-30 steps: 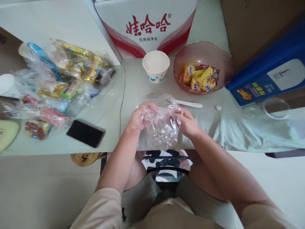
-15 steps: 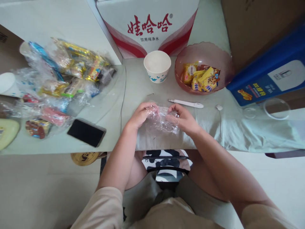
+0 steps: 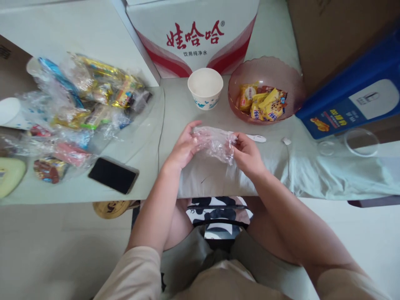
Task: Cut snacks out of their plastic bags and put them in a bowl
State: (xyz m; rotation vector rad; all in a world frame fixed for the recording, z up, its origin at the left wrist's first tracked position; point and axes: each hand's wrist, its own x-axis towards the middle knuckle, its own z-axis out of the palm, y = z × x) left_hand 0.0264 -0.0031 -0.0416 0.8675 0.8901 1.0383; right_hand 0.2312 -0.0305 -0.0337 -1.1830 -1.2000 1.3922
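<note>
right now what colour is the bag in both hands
Clear plastic bag, crumpled between the left hand and right hand; head view shows it.

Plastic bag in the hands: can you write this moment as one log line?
left hand: holds crumpled clear plastic bag | right hand: grips its other end | behind: paper cup, pink bowl of snack packets

Domestic room, seen from my seat. Beyond my left grip stand a paper cup and a drinking-water carton; beyond my right grip, a pink bowl of wrapped biscuits. Far left of both, bagged snacks and a phone lie loose on the pale surface. Pale floor below.
</note>
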